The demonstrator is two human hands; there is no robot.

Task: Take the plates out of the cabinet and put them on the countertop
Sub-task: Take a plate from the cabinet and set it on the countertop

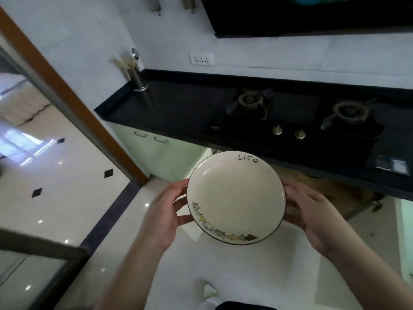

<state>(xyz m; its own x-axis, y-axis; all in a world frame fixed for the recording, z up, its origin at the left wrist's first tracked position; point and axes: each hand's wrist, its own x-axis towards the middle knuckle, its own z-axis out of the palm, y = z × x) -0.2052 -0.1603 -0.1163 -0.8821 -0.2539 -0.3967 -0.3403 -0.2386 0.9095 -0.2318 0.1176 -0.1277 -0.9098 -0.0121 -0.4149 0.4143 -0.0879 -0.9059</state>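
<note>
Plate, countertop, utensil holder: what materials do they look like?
Plate: glazed ceramic, likely; cream gloss, dark rim, printed pattern. Countertop: black polished stone or composite; faint reflections. Utensil holder: brushed metal, probably steel; grey sheen.

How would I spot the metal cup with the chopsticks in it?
Find the long black countertop with the two-burner gas stove. Follow it to its far left corner by the white wall: the steel utensil holder stands there, the only upright thing, with chopsticks and a spoon poking out.

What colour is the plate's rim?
Black, around the cream plate; head view.
</note>
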